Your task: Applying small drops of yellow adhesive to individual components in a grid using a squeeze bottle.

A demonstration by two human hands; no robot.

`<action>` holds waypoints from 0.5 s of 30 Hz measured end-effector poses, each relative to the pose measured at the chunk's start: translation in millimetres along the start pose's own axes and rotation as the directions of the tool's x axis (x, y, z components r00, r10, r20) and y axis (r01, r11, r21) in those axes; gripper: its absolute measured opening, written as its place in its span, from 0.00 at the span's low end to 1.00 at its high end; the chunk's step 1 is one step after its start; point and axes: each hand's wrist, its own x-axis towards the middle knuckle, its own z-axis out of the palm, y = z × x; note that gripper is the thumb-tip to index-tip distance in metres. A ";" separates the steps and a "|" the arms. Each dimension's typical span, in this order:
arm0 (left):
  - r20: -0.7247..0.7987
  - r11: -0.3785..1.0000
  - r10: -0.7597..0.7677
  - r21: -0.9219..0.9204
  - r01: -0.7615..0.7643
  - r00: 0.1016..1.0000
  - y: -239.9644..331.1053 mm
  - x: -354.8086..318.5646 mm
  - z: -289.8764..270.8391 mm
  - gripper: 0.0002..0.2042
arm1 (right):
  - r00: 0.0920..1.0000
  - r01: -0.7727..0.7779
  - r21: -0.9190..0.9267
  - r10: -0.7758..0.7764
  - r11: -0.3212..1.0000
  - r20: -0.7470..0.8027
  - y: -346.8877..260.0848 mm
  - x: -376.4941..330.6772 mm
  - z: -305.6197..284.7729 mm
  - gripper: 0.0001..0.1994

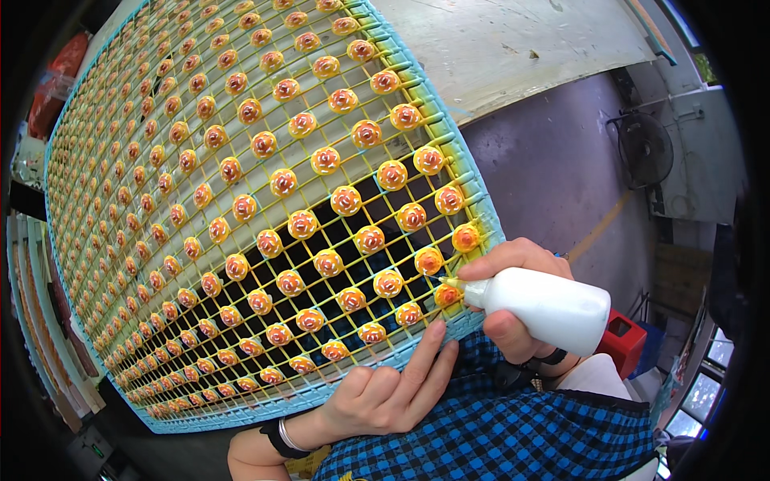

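My right hand [513,317] is wrapped round a white squeeze bottle [553,309], which is tilted with its narrow yellowish nozzle pointing left. The nozzle tip is at the lower right corner of a large grid panel, close to an orange flower [447,295]; whether it touches is hard to tell. The panel has a thick light-blue rim [297,407] and thin yellow-green bars carrying rows of orange-yellow rosettes. Most rosettes bear white strokes; the few around the nozzle look plain orange. Along the lower rim lies my left hand [389,397], its index and middle fingers stretched out against the edge.
A pale worktop [529,48] lies under and beyond the panel. Further right stand a black fan [642,148] and a red plastic container [622,345]. Several long blue-edged panels [44,321] stand at the left. A blue-and-black checked garment [481,425] covers my lap.
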 end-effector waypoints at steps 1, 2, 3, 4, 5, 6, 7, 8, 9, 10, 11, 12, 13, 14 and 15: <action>0.001 1.000 0.001 0.000 -0.001 1.000 0.1 0.5 -0.7 0.12 | 1.000 0.008 0.017 -0.008 1.000 -0.001 0.5 0.1 -1.3 0.19; 0.022 1.000 0.002 0.001 -0.002 1.000 0.7 0.5 -1.7 0.12 | 1.000 0.008 0.018 -0.008 1.000 -0.002 0.6 -1.1 -3.1 0.19; 0.042 1.000 0.002 0.001 -0.002 0.999 1.3 0.0 -2.3 0.12 | 0.997 -0.076 0.080 0.077 0.994 -0.011 0.1 -3.7 -5.1 0.19; 0.042 1.000 0.002 0.001 -0.002 0.999 1.5 -0.5 -2.5 0.12 | 0.993 -0.118 0.112 0.120 0.987 -0.017 0.4 -4.6 -5.2 0.19; 0.045 1.000 0.000 -0.001 0.000 0.999 1.5 -0.9 -2.6 0.12 | 0.986 -0.158 0.145 0.163 0.977 -0.023 0.7 -5.5 -5.3 0.19; 0.046 1.000 0.000 -0.005 0.000 0.999 1.7 -0.6 -2.6 0.12 | 0.986 -0.159 0.143 0.164 0.977 -0.026 0.6 -5.4 -5.9 0.19; 0.046 1.000 0.002 -0.007 -0.002 0.999 1.9 -0.3 -2.4 0.12 | 0.989 -0.144 0.129 0.148 0.981 -0.019 0.7 -4.9 -6.3 0.19; 0.040 1.000 0.001 -0.007 -0.001 0.999 2.2 -0.1 -2.2 0.12 | 0.991 -0.129 0.114 0.131 0.985 -0.013 0.5 -4.7 -6.7 0.19; 0.037 1.000 -0.002 -0.005 0.002 0.999 2.2 -0.1 -2.0 0.12 | 0.991 -0.130 0.115 0.132 0.985 -0.013 0.6 -4.5 -6.1 0.19; 0.038 1.000 -0.001 -0.005 0.002 0.999 2.1 0.3 -2.1 0.12 | 0.992 -0.125 0.122 0.128 0.985 -0.019 0.6 -4.4 -5.3 0.19; 0.038 1.000 0.000 -0.004 0.000 0.999 1.9 0.8 -2.3 0.12 | 0.992 -0.121 0.129 0.125 0.984 -0.026 0.5 -4.3 -4.6 0.19; 0.038 1.000 0.000 -0.003 0.000 0.999 1.8 1.0 -2.5 0.12 | 0.992 -0.122 0.130 0.126 0.984 -0.026 0.1 -3.6 -4.2 0.19; 0.039 1.000 0.000 -0.004 0.000 0.999 1.6 1.1 -2.8 0.12 | 0.993 -0.114 0.114 0.117 0.987 -0.021 -0.9 -2.4 -4.2 0.19; 0.044 1.000 0.001 -0.003 -0.001 0.999 1.4 1.2 -3.2 0.12 | 0.994 -0.106 0.099 0.108 0.989 -0.017 -1.3 -1.7 -4.2 0.19; 0.048 1.000 0.003 -0.002 -0.002 0.999 1.3 1.1 -3.4 0.12 | 0.994 -0.107 0.098 0.109 0.989 -0.018 -1.0 -1.6 -4.0 0.19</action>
